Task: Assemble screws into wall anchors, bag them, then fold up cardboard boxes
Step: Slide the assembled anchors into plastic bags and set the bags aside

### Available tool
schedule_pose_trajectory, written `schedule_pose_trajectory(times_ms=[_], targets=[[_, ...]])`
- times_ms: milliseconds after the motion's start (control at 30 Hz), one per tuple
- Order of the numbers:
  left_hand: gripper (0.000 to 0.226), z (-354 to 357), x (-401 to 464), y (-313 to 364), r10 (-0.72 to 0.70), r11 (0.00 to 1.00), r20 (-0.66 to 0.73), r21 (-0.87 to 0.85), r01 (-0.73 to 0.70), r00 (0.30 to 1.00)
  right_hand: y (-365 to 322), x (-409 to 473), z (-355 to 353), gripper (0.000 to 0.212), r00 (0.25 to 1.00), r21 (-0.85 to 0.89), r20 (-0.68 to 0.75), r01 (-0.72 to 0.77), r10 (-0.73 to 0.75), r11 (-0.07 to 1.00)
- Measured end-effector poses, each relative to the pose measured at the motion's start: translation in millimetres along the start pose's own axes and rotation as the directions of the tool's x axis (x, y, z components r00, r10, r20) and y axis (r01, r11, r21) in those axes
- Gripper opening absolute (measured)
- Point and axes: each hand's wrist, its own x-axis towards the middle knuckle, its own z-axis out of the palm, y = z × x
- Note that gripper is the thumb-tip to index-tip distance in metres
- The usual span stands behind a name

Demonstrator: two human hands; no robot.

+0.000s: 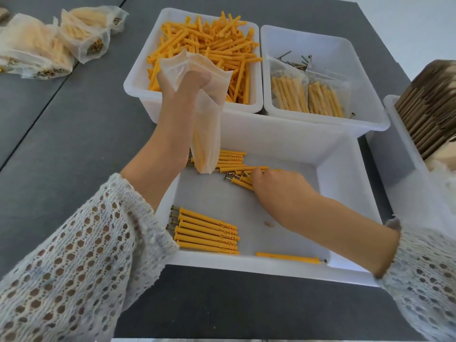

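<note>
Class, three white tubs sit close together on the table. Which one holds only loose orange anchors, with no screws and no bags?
The back left tub, behind the left hand. The back right tub holds loose screws and filled bags; the near tub holds anchors with screws already fitted.

a clear bag [206, 124] hangs upright over the near bin's [291, 141] far left corner, mouth open, a few orange anchors inside. assembled anchors with screws lie flat in that bin: a row [206, 230] at near left, a loose cluster [234, 166] at far middle, one single [288, 257] near the front wall. flat cardboard [429, 114] stands stacked at far right.
</note>
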Motion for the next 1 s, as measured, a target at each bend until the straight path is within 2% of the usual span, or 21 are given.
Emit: schedule_pose_trajectory(times_ms=[100, 267, 467, 533, 600, 667, 767, 833, 900, 1000], targets=[[0.082, 1.3, -0.1, -0.2, 0.010, 1.000, 0.022, 0.014, -0.010, 1.000, 3.0, -0.6, -3.3, 0.027, 0.998, -0.012, -0.018, 0.052, -0.052, 0.999], [0.083, 3.4, -0.2, -0.7, 0.006, 0.999, 0.052, 0.035, -0.008, 0.999, 6.2, 5.1, 1.2, 0.019, 0.998, 0.086, -0.037, 0.055, -0.052, 0.995], [0.083, 4.0, -1.4, 0.1, 0.002, 0.999, 0.072, 0.052, -0.006, 0.997, 23.0, 8.4, -5.7, 0.038, 0.985, 0.232, 0.150, 0.044, -0.081, 0.972], [0.081, 2.6, -2.5, -0.1, -0.005, 0.998, 0.098, 0.062, -0.001, 0.995, 27.4, 4.9, -7.6, 0.037, 0.982, 0.302, 0.151, 0.062, -0.112, 0.951], [0.078, 0.3, -3.3, -0.1, -0.034, 0.996, 0.151, 0.082, 0.022, 0.988, 36.5, -1.9, -10.5, 0.032, 0.988, 0.419, 0.078, 0.090, -0.134, 0.903], [0.068, -0.8, -3.8, -0.2, -0.078, 0.994, 0.228, 0.097, 0.058, 0.971, 50.5, -9.1, -13.8, 0.025, 0.995, 0.619, -0.031, 0.097, -0.100, 0.780], [0.048, 0.1, -3.3, 0.1, -0.119, 0.991, 0.391, 0.106, 0.084, 0.913, 70.2, -21.8, -19.1, 0.017, 0.967, 0.913, -0.230, 0.175, 0.110, 0.369], [0.064, -0.9, -3.7, -4.1, -0.195, 0.978, 0.459, 0.162, 0.135, 0.867, 73.8, -31.4, -22.8, 0.016, 0.882, 0.938, -0.345, 0.312, 0.321, 0.151], [0.074, -2.6, -3.1, -7.9, -0.248, 0.963, 0.513, 0.226, 0.150, 0.822, 70.5, -37.0, -31.1, 0.016, 0.776, 0.887, -0.416, 0.460, 0.473, 0.026], [0.047, -3.6, -5.6, -7.5, -0.283, 0.953, 0.576, 0.257, 0.158, 0.767, 57.3, -35.4, -46.0, 0.013, 0.720, 0.808, -0.434, 0.577, 0.542, -0.119]])
